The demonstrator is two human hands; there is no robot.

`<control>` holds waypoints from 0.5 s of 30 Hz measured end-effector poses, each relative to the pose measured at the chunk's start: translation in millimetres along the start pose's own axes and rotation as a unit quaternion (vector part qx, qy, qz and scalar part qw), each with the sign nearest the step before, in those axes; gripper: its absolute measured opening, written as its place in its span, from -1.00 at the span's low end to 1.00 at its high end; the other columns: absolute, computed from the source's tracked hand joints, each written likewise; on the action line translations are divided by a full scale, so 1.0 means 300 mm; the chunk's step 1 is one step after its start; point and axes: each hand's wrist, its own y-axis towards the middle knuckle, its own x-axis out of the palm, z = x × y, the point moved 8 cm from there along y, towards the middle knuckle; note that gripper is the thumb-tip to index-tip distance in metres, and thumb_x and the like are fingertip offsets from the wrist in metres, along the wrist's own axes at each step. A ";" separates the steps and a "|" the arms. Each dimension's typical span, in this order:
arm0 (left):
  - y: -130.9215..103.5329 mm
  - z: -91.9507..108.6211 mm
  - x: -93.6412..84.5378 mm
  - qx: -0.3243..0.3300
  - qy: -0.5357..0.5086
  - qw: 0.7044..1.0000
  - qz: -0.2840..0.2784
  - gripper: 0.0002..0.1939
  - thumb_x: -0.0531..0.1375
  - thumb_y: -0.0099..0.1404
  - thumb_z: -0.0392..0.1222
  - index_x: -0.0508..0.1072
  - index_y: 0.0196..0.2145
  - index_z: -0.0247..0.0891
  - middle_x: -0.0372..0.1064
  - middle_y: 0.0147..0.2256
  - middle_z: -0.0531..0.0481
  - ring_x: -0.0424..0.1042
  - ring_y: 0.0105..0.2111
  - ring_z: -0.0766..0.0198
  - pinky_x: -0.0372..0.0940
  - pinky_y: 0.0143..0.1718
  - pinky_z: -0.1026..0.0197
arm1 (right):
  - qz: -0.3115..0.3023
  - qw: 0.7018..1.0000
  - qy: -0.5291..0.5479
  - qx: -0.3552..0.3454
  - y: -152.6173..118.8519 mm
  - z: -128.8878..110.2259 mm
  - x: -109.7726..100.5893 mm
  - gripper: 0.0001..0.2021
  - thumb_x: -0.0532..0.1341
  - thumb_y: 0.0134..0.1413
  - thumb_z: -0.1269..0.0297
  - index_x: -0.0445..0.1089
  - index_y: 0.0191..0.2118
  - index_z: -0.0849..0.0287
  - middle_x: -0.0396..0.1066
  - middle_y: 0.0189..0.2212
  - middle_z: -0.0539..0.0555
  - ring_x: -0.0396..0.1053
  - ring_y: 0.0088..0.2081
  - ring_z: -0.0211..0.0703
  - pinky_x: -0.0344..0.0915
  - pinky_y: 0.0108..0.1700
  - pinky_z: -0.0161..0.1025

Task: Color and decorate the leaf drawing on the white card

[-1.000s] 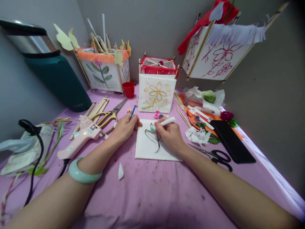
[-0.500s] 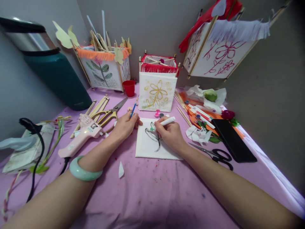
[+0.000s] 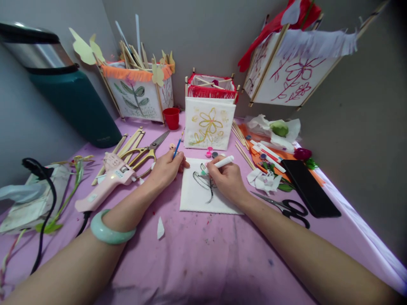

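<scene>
My right hand [image 3: 226, 177] is closed around a white marker [image 3: 225, 162] with a green tip end, its point down at a white fabric-covered panel [image 3: 193, 201]. Dark outlines of a stem and leaves [image 3: 201, 182] are drawn on that panel; my fingers hide part of them. My left hand [image 3: 167, 167], with fingers curled, grips a thin blue paintbrush [image 3: 178, 147] that points up and away. It rests by the panel's upper left corner. Just beyond the panel lie small pink and grey paint pots [image 3: 209, 151].
Gold-handled scissors [image 3: 149, 152] and a pink glue gun [image 3: 110, 182] lie to the left. A red cup [image 3: 172, 118] and decorated lanterns [image 3: 135, 95] stand behind. Black scissors [image 3: 288, 206], a black phone [image 3: 310, 188] and crumpled paper [image 3: 263, 180] lie to the right. A teal bottle [image 3: 76, 103] stands far left.
The view has shifted very slightly. My right hand keeps the marker on nearly the same spot of the drawing, and my left hand with the paintbrush stays in place.
</scene>
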 end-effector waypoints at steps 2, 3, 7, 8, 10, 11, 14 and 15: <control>-0.001 0.001 -0.001 -0.001 0.001 1.000 0.001 -0.70 0.00 0.22 0.08 0.30 -0.39 -0.20 0.50 -0.36 -0.07 0.38 -0.48 0.28 0.18 -0.66 0.34 | 0.008 1.000 -0.005 0.000 0.003 0.000 -0.005 -0.80 0.09 0.10 0.19 0.25 -0.47 0.17 0.19 -0.69 -0.09 0.18 -0.63 -0.32 0.08 -0.55 -0.35; -0.002 0.002 -0.001 -0.001 0.001 1.000 0.001 -0.70 0.00 0.22 0.08 0.30 -0.39 -0.21 0.50 -0.36 -0.07 0.38 -0.48 0.28 0.18 -0.65 0.34 | 0.011 1.000 -0.008 -0.001 0.004 -0.001 -0.006 -0.80 0.09 0.10 0.19 0.25 -0.47 0.17 0.19 -0.69 -0.09 0.18 -0.63 -0.32 0.09 -0.55 -0.35; -0.003 0.004 0.000 -0.003 -0.007 1.000 -0.002 -0.71 0.00 0.22 0.08 0.29 -0.38 -0.21 0.50 -0.36 -0.07 0.38 -0.48 0.28 0.18 -0.66 0.34 | 0.019 1.000 -0.013 -0.001 0.007 -0.006 -0.009 -0.79 0.09 0.09 0.20 0.25 -0.49 0.17 0.21 -0.67 -0.08 0.18 -0.62 -0.33 0.09 -0.55 -0.36; -0.004 0.004 0.000 -0.003 -0.007 1.000 -0.003 -0.71 0.00 0.23 0.07 0.29 -0.38 -0.20 0.50 -0.36 -0.06 0.37 -0.48 0.28 0.19 -0.66 0.34 | 0.020 1.000 -0.013 -0.001 0.007 -0.006 -0.010 -0.80 0.09 0.09 0.20 0.25 -0.49 0.17 0.21 -0.68 -0.08 0.17 -0.62 -0.33 0.08 -0.55 -0.36; -0.005 0.006 0.000 0.000 -0.005 1.000 -0.003 -0.71 0.00 0.23 0.07 0.29 -0.38 -0.20 0.49 -0.36 -0.06 0.37 -0.47 0.28 0.19 -0.66 0.34 | 0.022 1.000 -0.013 -0.001 0.006 -0.006 -0.011 -0.80 0.09 0.09 0.20 0.25 -0.49 0.17 0.21 -0.68 -0.09 0.17 -0.62 -0.33 0.08 -0.55 -0.36; -0.005 0.006 -0.001 0.001 -0.005 1.000 -0.002 -0.71 0.00 0.23 0.07 0.29 -0.39 -0.20 0.49 -0.36 -0.06 0.37 -0.48 0.28 0.19 -0.66 0.34 | 0.022 1.000 -0.012 0.000 0.005 -0.006 -0.011 -0.80 0.09 0.09 0.20 0.25 -0.49 0.17 0.20 -0.68 -0.09 0.18 -0.62 -0.33 0.08 -0.55 -0.36; -0.003 0.005 0.001 0.004 -0.007 1.000 -0.003 -0.71 0.00 0.23 0.08 0.28 -0.39 -0.20 0.50 -0.36 -0.07 0.37 -0.48 0.28 0.18 -0.66 0.34 | 0.028 1.000 -0.005 0.000 -0.001 -0.007 -0.015 -0.80 0.09 0.08 0.20 0.25 -0.48 0.17 0.19 -0.68 -0.09 0.16 -0.62 -0.32 0.08 -0.55 -0.35; -0.002 0.004 0.001 0.003 -0.007 1.000 -0.003 -0.71 0.00 0.23 0.08 0.28 -0.40 -0.20 0.50 -0.36 -0.07 0.37 -0.48 0.28 0.17 -0.66 0.34 | 0.032 0.999 -0.002 -0.002 -0.002 -0.009 -0.018 -0.80 0.09 0.08 0.20 0.25 -0.49 0.16 0.18 -0.69 -0.10 0.15 -0.63 -0.33 0.07 -0.54 -0.35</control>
